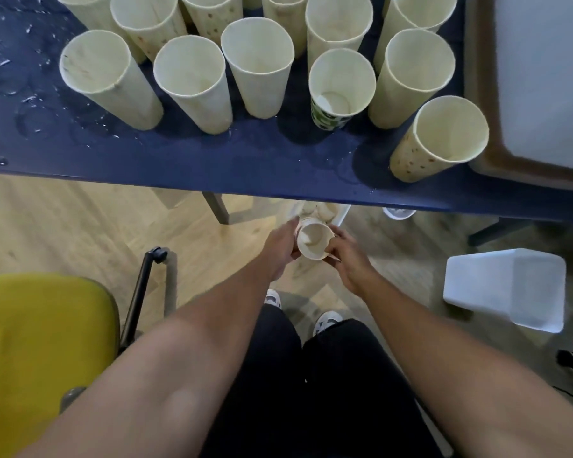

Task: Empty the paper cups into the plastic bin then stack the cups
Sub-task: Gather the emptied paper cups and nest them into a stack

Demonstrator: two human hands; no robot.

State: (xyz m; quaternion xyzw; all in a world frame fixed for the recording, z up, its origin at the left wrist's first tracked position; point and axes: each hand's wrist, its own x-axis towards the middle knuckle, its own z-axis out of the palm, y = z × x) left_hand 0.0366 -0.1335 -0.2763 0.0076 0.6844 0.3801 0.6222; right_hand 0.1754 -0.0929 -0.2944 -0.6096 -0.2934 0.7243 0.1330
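Below the table edge, my left hand and my right hand both grip a paper cup from opposite sides, its mouth facing up toward me. Just beyond it on the floor, partly hidden under the table, sits a white plastic bin with cups inside. Several tall stacks of paper cups stand on the dark blue table, and a single short cup with a green pattern stands among them.
The tabletop is wet, with puddles and debris at the left. A second white plastic bin lies on the wooden floor at the right. A yellow chair is at my left. A grey tray occupies the table's right end.
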